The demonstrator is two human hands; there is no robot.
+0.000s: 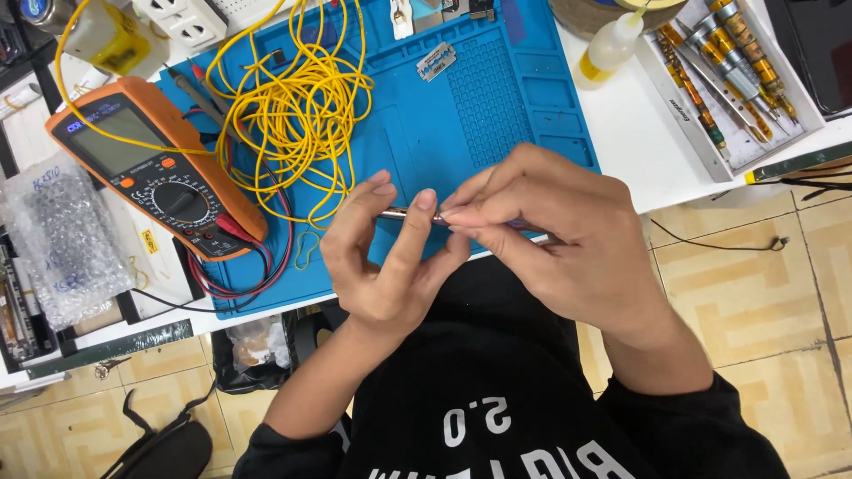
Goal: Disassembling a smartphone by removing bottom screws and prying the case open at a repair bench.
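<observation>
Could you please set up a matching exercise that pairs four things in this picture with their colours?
Things:
1. Multimeter
2. Coiled wire
3. Work mat
4. Small tool held between both hands

Colours:
A. Blue
B. Silvery metal
C. Orange case
D. Yellow

Pairs: 1-C, 2-D, 3-A, 4-B

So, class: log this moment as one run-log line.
left hand: pinches slim metal tool | right hand: grips tool's other end | below: blue work mat | nearby: yellow wire, multimeter
</observation>
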